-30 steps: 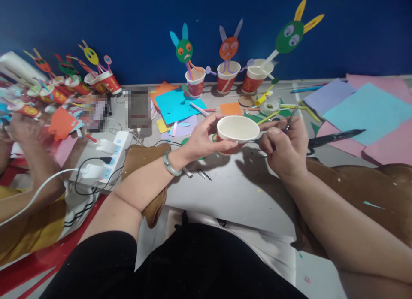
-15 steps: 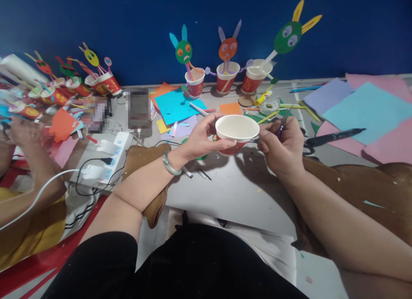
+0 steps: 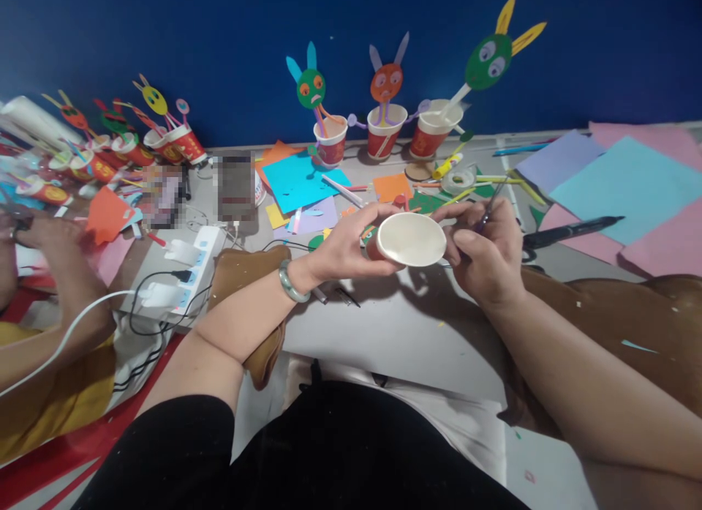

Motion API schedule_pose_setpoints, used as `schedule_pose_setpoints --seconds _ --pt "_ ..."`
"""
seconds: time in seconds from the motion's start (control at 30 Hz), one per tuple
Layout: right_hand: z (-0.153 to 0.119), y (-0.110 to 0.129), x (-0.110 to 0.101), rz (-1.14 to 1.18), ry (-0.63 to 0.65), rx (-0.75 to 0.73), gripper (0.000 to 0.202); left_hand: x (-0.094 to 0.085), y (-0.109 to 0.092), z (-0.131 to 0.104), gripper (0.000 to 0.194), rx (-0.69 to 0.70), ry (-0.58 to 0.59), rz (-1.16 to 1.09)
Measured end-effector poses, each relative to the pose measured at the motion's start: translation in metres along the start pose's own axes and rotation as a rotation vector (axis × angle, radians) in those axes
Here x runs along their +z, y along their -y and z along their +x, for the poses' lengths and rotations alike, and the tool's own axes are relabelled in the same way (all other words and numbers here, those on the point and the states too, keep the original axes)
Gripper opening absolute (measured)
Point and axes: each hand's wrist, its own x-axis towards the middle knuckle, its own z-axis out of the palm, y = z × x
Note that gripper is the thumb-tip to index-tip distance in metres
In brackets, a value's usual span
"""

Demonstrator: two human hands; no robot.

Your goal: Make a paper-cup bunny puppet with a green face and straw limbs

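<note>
My left hand (image 3: pixel 351 246) wraps round the side of a red and white paper cup (image 3: pixel 412 239), whose open mouth tilts toward me. A pale green bangle is on that wrist. Right beside the cup's rim, my right hand (image 3: pixel 488 250) is closed on a small dark purple-handled tool (image 3: pixel 484 220), likely scissors, its thin tip pointing up and away. Whether the right fingertips touch the cup is hard to tell. Behind my hands stand three red cups with paper rabbit-like heads, the middle one orange (image 3: pixel 387 83).
Coloured paper sheets (image 3: pixel 625 188) and a black pen (image 3: pixel 575 233) lie at the right. A tape roll (image 3: pixel 459 181) and glue stick (image 3: pixel 448 165) sit behind. At the left are a power strip (image 3: pixel 200 265), more decorated cups (image 3: pixel 185 143) and another person's hands (image 3: pixel 41 235).
The cup has tipped so its mouth faces me more, and it has shifted slightly right and down with my left hand. The other person's hands have moved.
</note>
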Motion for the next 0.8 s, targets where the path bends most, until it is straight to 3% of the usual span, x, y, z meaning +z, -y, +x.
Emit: schedule_pose_setpoints --seconds 0.1,0.17,0.27,0.4,0.8 --pt "-0.002 0.005 -0.001 0.159 0.174 -0.077 0.068 0.0 0.002 -0.002 0.082 0.056 0.009 0.042" --pt "-0.005 0.005 -0.002 0.109 0.218 -0.125 0.075 0.0 0.004 -0.003 0.083 0.049 -0.007 0.06" --pt "-0.012 0.002 0.0 -0.074 0.182 -0.179 0.081 0.002 0.006 -0.002 0.083 0.046 -0.056 0.033" --pt "-0.016 -0.001 0.005 -0.204 0.138 -0.189 0.071 0.003 0.008 -0.001 0.083 0.024 -0.072 -0.053" --pt "-0.015 -0.007 0.005 -0.128 0.157 -0.187 0.064 0.001 -0.002 0.003 0.085 -0.198 -0.017 -0.188"
